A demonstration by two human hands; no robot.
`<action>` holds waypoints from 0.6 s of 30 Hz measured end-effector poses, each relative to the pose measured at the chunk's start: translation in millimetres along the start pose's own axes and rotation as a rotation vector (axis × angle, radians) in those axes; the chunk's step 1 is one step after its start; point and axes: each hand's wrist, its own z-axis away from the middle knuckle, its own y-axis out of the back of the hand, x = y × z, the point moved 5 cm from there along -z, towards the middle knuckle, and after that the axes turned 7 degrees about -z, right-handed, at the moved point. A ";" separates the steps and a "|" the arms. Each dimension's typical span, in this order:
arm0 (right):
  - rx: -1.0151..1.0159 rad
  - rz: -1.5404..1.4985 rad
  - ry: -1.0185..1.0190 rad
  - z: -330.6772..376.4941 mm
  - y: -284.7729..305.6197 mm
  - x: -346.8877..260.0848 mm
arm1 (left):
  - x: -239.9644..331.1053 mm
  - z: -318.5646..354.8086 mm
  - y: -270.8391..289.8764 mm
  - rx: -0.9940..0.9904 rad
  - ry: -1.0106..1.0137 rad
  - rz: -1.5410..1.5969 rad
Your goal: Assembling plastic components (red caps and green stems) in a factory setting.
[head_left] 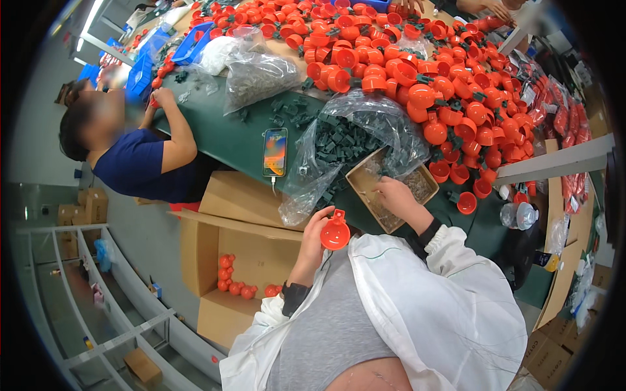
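My left hand (314, 234) grips a small red plastic cup (335, 233) with a short tab on its rim, its hollow side facing up. My right hand (395, 197) is over a shallow cardboard tray (353, 177), fingers drawn together at the tray's inside. Whatever is between those fingertips is too small to make out. Small brownish-grey parts (417, 185) lie in the tray, too fine to name. Just beyond it, a clear plastic bag (399, 120) lies open, with dark green plastic clips (342, 139) in and around it.
A large heap of red cups (391, 62) covers the table's far side. A phone (274, 152) with a cable lies on the green tabletop (215, 130). Below the table edge stands an open carton (244, 260) holding several red cups. Another person (140, 150) works at left, near blue bins (193, 44).
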 end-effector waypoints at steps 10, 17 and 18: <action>-0.090 -0.117 0.021 -14.9 -1.3 11.1 | -15.1 -3.8 -2.7 -0.092 -0.004 -0.107; -0.024 0.208 0.078 -13.1 -22.2 6.5 | -12.6 -10.7 -13.8 -0.083 0.017 -0.171; -0.020 0.208 0.078 -14.1 -21.9 5.5 | -12.8 -12.2 -14.3 -0.085 0.008 -0.181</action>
